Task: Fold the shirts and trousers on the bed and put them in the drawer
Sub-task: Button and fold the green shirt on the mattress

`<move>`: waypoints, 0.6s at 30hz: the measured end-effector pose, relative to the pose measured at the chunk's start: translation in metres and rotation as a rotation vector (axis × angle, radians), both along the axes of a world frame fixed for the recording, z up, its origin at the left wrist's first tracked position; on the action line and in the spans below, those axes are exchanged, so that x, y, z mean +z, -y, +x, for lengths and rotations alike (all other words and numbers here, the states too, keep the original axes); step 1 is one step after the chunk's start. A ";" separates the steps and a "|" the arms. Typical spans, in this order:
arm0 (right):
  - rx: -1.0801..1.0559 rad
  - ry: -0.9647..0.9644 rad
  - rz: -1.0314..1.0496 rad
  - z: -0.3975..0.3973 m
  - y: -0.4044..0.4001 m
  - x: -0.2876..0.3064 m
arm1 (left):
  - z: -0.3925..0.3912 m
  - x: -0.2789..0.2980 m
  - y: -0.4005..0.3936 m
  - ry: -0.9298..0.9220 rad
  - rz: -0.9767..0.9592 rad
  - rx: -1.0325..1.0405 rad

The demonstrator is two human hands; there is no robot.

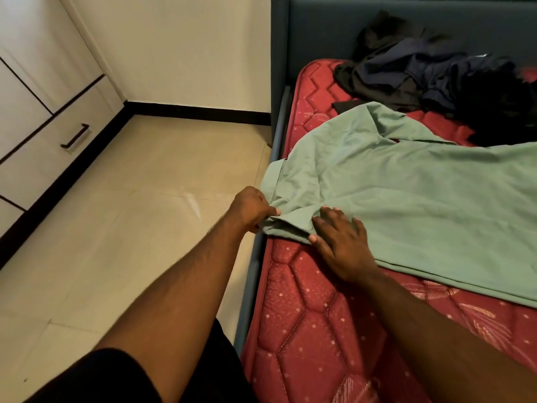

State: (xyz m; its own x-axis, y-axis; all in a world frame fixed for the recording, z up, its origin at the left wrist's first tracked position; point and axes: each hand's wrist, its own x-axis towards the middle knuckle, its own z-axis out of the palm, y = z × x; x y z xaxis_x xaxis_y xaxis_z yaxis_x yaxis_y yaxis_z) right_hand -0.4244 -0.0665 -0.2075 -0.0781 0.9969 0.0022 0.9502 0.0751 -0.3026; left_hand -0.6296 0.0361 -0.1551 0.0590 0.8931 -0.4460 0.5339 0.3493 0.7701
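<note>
The green shirt (406, 199) lies flat on the red mattress (305, 330), collar toward eleven o'clock, long axis running to four o'clock. The left hand (251, 207) pinches its sleeve; the right hand (341, 242) presses flat, fingers straight. Dark clothes (436, 74) are heaped at one o'clock. No writing is readable.

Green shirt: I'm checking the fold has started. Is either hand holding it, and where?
The left hand grips the green shirt at its bunched near corner. The right hand lies flat on it beside that corner.

A green shirt (406, 196) lies spread flat on the red bed (319, 330); dark clothes (436, 77) sit crumpled near the headboard; the drawer (58, 146) is closed
</note>
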 end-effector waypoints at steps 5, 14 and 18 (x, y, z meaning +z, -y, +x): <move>0.022 0.119 -0.017 0.003 0.005 -0.023 | -0.011 -0.013 -0.003 0.021 0.060 0.261; 0.024 0.157 -0.004 0.003 0.004 -0.026 | -0.020 -0.023 -0.002 0.218 -0.111 0.384; 0.020 0.173 0.013 0.001 0.003 -0.029 | -0.010 -0.021 0.001 0.285 -0.095 0.306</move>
State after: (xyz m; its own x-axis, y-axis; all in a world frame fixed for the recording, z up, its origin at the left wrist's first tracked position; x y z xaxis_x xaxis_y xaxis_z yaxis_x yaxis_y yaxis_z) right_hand -0.4236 -0.0697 -0.2365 -0.0980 0.9952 0.0003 0.9863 0.0972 -0.1331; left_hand -0.6392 0.0354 -0.1762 -0.0695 0.8443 -0.5314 0.1649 0.5350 0.8286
